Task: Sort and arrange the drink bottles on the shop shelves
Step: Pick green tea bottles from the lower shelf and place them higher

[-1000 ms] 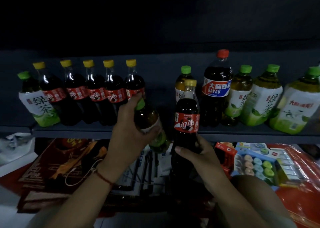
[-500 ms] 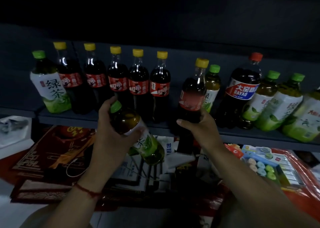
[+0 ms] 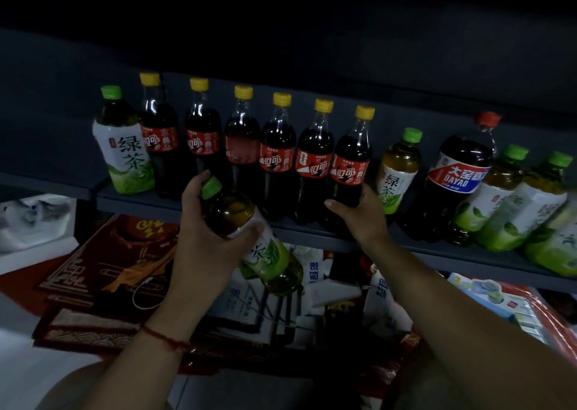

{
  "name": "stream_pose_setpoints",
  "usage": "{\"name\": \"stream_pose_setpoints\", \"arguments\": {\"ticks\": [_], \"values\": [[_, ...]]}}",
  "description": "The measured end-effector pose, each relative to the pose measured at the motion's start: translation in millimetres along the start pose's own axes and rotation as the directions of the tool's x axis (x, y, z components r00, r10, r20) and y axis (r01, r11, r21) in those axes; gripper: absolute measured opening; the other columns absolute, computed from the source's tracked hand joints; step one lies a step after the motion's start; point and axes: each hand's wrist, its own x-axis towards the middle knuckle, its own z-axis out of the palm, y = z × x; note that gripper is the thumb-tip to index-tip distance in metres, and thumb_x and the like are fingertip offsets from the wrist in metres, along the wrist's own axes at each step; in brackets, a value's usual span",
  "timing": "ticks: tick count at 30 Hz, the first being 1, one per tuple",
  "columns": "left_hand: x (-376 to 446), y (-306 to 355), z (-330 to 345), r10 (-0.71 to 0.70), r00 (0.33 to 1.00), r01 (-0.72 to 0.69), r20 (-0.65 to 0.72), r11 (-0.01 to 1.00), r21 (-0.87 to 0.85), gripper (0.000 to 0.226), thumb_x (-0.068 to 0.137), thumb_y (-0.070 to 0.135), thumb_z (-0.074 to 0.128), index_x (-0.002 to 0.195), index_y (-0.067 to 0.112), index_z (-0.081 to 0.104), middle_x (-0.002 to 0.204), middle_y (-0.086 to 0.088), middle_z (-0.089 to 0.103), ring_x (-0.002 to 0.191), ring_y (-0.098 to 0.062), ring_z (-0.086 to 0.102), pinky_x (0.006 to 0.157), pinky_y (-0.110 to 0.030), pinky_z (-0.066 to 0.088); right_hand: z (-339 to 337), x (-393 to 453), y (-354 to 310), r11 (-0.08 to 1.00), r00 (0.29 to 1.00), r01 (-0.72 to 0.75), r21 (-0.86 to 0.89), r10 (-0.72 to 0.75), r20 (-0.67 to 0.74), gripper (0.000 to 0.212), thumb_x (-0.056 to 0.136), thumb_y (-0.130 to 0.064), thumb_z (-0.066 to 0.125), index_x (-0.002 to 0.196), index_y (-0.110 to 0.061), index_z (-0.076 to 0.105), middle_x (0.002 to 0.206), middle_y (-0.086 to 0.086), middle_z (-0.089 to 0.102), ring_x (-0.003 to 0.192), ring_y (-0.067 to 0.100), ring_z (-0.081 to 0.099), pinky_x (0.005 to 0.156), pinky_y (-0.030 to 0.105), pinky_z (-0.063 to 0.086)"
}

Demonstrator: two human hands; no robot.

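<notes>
Left hand (image 3: 206,238) gripping tilted green tea bottle (image 3: 249,235), cap up-left; right hand (image 3: 362,216) clasping upright cola bottle (image 3: 349,166) on shelf (image 3: 312,231).

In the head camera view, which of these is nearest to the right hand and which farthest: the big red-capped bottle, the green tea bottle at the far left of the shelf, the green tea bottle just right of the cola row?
1. Green tea bottle right of the cola row: just beside the right hand.
2. Big red-capped bottle: further right.
3. Far-left green tea bottle: opposite end of the shelf.
</notes>
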Motion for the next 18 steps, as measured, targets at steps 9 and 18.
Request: {"name": "stream_pose_setpoints", "arguments": {"ticks": [9, 18], "values": [[-4.2, 32.9, 0.2, 0.026, 1.0, -0.026, -0.015, 1.0, -0.013, 0.086, 0.073, 0.024, 0.086, 0.136, 0.05, 0.033, 0.124, 0.019, 0.053, 0.111, 0.006, 0.057, 0.088, -0.012, 0.05, -27.1, -94.6, -59.9, 0.996, 0.991, 0.072, -0.049, -0.066, 0.117, 0.045, 0.089, -0.032, 0.067, 0.131, -0.033, 0.05, 0.127, -0.014, 0.049, 0.117, 0.0, 0.047, 0.098, 0.021, 0.04], [43.1, 149.8, -15.6, 0.274, 0.962, -0.274, 0.019, 0.961, 0.038, 0.092, 0.073, 0.037, 0.085, 0.146, 0.042, 0.029, 0.138, 0.006, 0.049, 0.118, -0.003, 0.056, 0.091, -0.019, 0.053, -61.5, -109.2, -180.3, 0.925, 0.84, 0.359, -0.121, -0.264, 0.475, 0.054, 0.078, -0.034, 0.077, 0.112, -0.057, 0.043, 0.113, -0.028, 0.056, 0.101, -0.014, 0.054, 0.08, 0.003, 0.045]]}}
